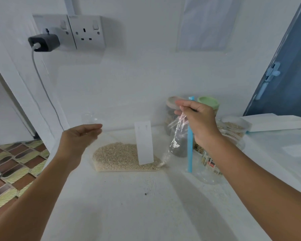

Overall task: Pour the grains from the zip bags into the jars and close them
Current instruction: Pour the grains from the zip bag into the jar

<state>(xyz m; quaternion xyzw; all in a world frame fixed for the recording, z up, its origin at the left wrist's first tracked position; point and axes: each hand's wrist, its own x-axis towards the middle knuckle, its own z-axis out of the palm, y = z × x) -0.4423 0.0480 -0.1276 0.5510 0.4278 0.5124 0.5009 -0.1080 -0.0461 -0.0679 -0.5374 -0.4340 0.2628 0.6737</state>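
So the right hand (198, 119) has its fingers pinched on the top corner of the zip bag (129, 157), up by the blue zip strip (190, 136). The bag's grain-heavy bottom sits on the table (146, 206), so the bag stretches from the fingers down and to the left, its long axis slanting toward the middle. The left hand (82, 136) hovers just left of the bag, fingers loose and holding nothing; it's the nearer one to the grain end, so I'd guess it goes under there. I count one zip bag in play, two lidded jars at the back, beige lid (174, 101) and green lid (208, 101), plus one open jar (231, 134) behind the right wrist.
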